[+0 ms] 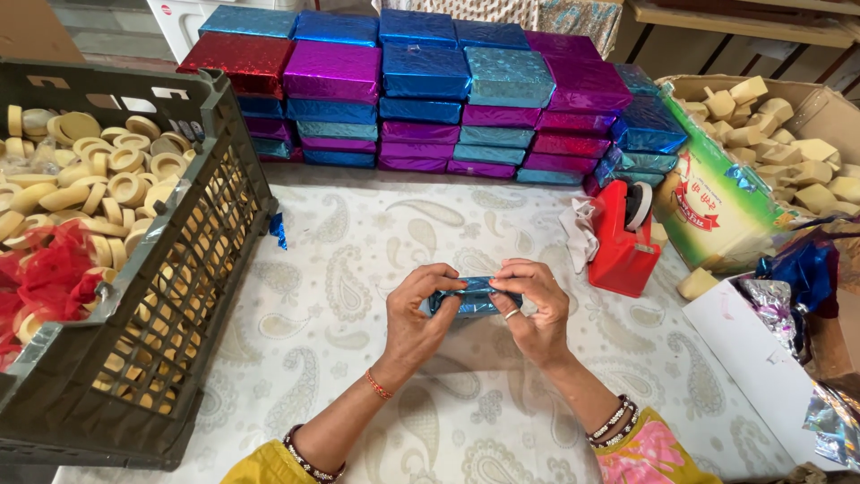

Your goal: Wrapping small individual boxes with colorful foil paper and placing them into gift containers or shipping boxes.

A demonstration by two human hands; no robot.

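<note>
Both hands pinching a small blue foil-wrapped packet [472, 297] above the paisley tablecloth [358, 260].
Head view: left hand [419, 314] and right hand [536, 309] are gripping its ends; foil likely light, slippery, crease-prone, best held by edges.

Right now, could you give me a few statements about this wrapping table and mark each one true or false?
1. Both hands hold one small blue foil-wrapped item between them. True: the left hand and the right hand both grip it.
2. The tape dispenser is green. False: it is red.
3. The dark plastic crate holds pale round pieces. True.
4. The stacked foil-wrapped boxes lie nearer the person than the hands do. False: they are stacked at the far edge of the table.
5. The cardboard box on the right holds red netting. False: it holds pale blocks; the red netting lies in the crate.
</note>
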